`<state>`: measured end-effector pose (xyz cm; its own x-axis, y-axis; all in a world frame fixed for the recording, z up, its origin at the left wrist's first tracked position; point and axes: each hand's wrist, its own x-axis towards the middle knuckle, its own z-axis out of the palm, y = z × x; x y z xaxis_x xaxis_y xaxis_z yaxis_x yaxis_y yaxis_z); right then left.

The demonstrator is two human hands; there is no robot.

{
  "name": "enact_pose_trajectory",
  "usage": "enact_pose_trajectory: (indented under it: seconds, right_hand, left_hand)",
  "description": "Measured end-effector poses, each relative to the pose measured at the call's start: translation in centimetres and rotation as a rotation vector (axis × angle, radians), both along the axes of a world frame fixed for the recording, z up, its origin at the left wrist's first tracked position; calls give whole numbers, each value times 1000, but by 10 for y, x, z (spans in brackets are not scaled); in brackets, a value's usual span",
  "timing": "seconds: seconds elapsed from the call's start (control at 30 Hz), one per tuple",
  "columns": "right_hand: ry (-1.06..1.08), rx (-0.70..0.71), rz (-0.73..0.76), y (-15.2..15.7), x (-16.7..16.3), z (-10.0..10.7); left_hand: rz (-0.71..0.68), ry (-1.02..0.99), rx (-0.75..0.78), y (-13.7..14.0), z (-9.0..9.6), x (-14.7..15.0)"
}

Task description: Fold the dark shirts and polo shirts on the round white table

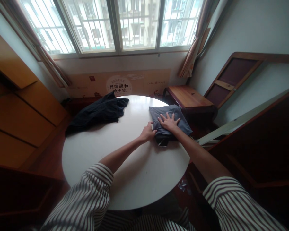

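In the head view, 12 o'clock being the window (137, 29) side: at 2 o'clock on the table (125, 166), a folded gray garment (159, 111). On top of it, the right hand (170, 123), flat, fingers spread wide, gripping nothing; likely pressing to keep the soft cloth smooth and in place. At its 8 o'clock edge, the left hand (148, 131), thumb and fingers closed on the cloth, maybe to keep that side still. Poking out underneath, at 6 o'clock, some black cloth (162, 141). At 11 o'clock, a crumpled dark garment (98, 114), partly over the rim, perhaps there to leave room for both hands.

Table round, white and smooth, shiny at 12 o'clock. Farther off: a printed panel (139, 77) under the window, curtains (190, 54) at 11 and 1 o'clock, a wooden bench (188, 96) between 1 and 2, an orange-brown cabinet (19, 112) at 10.
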<state>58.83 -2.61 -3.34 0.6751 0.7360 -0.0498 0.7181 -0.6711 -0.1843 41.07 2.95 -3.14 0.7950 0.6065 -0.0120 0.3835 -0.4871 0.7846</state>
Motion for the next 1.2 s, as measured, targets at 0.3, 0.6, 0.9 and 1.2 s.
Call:
enact_pose_trajectory:
  seconds: [0.3, 0.6, 0.9, 1.2]
  right_hand:
    - [-29, 24, -11, -11, -5, -3]
    - [-124, 71, -1, -81, -5, -15]
    - [-85, 516, 234, -77, -51, -2]
    - [419, 708, 581, 0, -128, 12]
  left_hand:
    - [-513, 38, 595, 3, -14, -20]
    - [-660, 128, 566, -1, -10, -62]
    - [315, 191, 835, 168, 33, -146]
    - [406, 347, 804, 229, 31, -177]
